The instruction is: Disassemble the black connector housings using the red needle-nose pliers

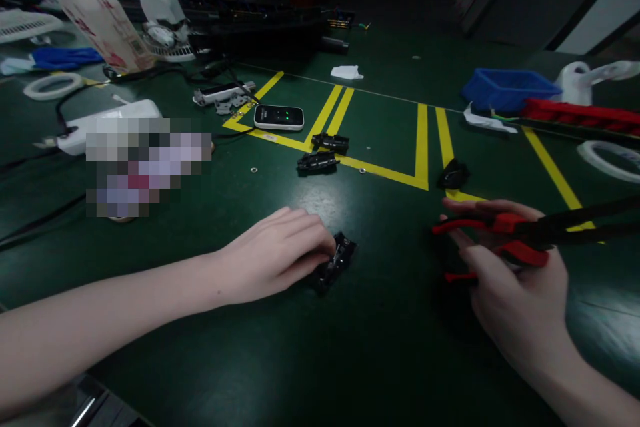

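My left hand [280, 250] is closed at the fingertips on a small shiny black part [343, 255] lying on the green table. Part of that piece is hidden behind the fingers, and its exact kind is unclear. On the right, my right hand [520, 287] grips red and black pliers [523, 230], held above the table with their black end pointing right. Two similar black pieces, one [318, 163] in front of the other [331, 142], lie beyond my left hand. Another black piece [454, 175] sits just beyond my right hand.
Yellow tape [385, 170] marks the green tabletop [280, 367]. A small white-edged device [279, 117] with green lights lies mid-table. A blue bin [510, 89] and tape roll [613, 160] are right; a power strip [113, 123], bottle [100, 20] and white fan [159, 3] are left.
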### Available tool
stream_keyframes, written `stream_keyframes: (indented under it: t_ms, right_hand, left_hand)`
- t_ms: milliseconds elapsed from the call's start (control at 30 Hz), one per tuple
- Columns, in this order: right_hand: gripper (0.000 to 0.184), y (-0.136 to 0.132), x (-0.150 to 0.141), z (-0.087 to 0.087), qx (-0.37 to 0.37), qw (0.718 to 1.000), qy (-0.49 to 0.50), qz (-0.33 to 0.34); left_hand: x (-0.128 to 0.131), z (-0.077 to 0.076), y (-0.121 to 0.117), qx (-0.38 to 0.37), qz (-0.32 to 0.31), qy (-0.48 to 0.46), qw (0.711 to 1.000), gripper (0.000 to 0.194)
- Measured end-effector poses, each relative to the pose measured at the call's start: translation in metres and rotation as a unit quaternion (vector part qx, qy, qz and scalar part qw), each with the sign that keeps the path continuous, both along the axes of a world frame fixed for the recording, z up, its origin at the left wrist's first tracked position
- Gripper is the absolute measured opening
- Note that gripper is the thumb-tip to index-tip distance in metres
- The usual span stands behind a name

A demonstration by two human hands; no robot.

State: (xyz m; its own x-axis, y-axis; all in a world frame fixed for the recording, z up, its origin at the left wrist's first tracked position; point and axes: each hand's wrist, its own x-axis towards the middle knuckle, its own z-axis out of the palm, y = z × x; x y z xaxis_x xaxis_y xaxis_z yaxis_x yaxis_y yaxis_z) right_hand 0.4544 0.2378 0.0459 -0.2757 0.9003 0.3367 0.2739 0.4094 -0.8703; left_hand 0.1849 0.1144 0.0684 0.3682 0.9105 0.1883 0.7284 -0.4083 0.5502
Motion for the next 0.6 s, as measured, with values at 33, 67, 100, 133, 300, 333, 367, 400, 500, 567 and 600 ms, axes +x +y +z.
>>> stream_keyframes:
  t_ms: [33, 67, 100, 133, 300, 333, 367, 400, 500, 567, 600]
  right_hand:
    - [0.038, -0.0004, -0.0001, -0.0001, -0.009, 1.0, 0.007, -0.001]
    - [0.039, -0.0006, 0.0, -0.0005, -0.017, 1.0, 0.012, -0.003]
    - [0.041, -0.0008, 0.0002, -0.001, -0.023, 1.0, 0.016, -0.007]
    - [0.042, -0.001, 0.0004, -0.0015, -0.026, 0.999, 0.015, -0.011]
    - [0.047, -0.0011, -0.0003, -0.0018, -0.032, 0.999, -0.003, -0.014]
    - [0.046, -0.001, -0.0008, -0.0011, -0.034, 0.999, -0.008, -0.012]
    - [0.043, -0.0009, -0.0014, -0.0002, -0.036, 0.999, -0.014, -0.01]
    - [0.04, -0.0009, -0.0019, 0.0008, -0.039, 0.999, -0.02, -0.007]
    - [0.031, -0.0008, -0.0027, 0.003, -0.051, 0.998, -0.033, 0.008]
    - [0.028, -0.0009, -0.0025, 0.0039, -0.054, 0.998, -0.032, 0.019]
    - [0.027, -0.0009, -0.0022, 0.0043, -0.054, 0.998, -0.033, 0.023]
  left_hand:
    - [0.0008, -0.0009, 0.0, 0.003, -0.007, 0.0, 1.0, 0.013]
    - [0.0016, -0.0019, 0.0, 0.006, -0.013, 0.0, 1.0, 0.013]
    - [0.0024, -0.0029, 0.0002, 0.01, -0.016, 0.002, 1.0, 0.013]
    - [0.003, -0.0038, 0.0005, 0.013, -0.017, 0.006, 1.0, 0.013]
    - [0.0028, -0.0056, 0.0023, 0.019, -0.012, 0.028, 0.999, 0.011]
    - [0.0024, -0.0056, 0.0021, 0.018, -0.012, 0.027, 0.999, 0.012]
    - [0.002, -0.0055, 0.0016, 0.019, -0.012, 0.022, 0.999, 0.012]
    - [0.0017, -0.0054, 0.001, 0.022, -0.011, 0.016, 1.0, 0.013]
    - [0.0012, -0.0056, -0.0019, 0.044, 0.0, -0.008, 0.999, 0.015]
    - [0.001, -0.006, -0.0036, 0.061, 0.015, -0.027, 0.998, 0.016]
    - [0.0009, -0.0061, -0.0042, 0.066, 0.022, -0.037, 0.997, 0.017]
